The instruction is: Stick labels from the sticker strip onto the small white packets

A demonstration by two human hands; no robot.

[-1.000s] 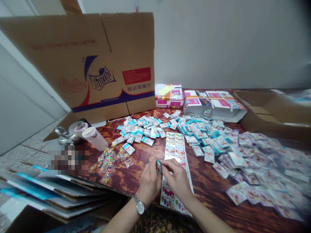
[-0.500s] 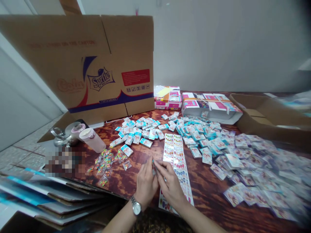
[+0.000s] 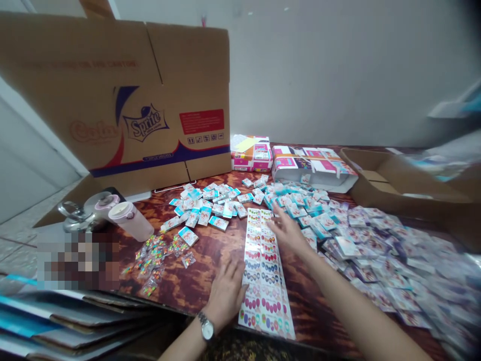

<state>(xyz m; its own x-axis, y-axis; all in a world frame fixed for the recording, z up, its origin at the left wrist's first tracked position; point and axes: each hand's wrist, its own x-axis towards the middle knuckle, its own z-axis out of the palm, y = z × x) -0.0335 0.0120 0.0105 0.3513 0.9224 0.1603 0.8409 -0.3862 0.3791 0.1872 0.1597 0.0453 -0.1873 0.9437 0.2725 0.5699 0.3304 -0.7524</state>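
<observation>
My left hand (image 3: pixel 227 288), with a watch on its wrist, rests low over the table at the left edge of the sticker sheets (image 3: pixel 252 265). Its fingers are stretched out and I see nothing in them. Reaching forward across the sheets' right side, my right hand (image 3: pixel 288 229) is at the near edge of a heap of small white-and-blue boxes (image 3: pixel 296 199). Its fingers are extended and partly apart, nothing visible in them. The sheets are long and printed with rows of coloured nail-shaped stickers. A looser group of like boxes (image 3: pixel 205 213) lies ahead of my left hand.
Small clear bags of coloured beads (image 3: pixel 152 263) lie at the left, near a pink-lidded cup (image 3: pixel 131 220) and a metal kettle (image 3: pixel 77 216). A large Sprite carton (image 3: pixel 150 100) stands behind. Many purple-white packets (image 3: pixel 391 255) spread right, below an open carton (image 3: pixel 394 195).
My hands, together before over the sheets' left edge, have parted. The right has moved forward and right to the small boxes; the left has opened and stayed low. The view has shifted slightly.
</observation>
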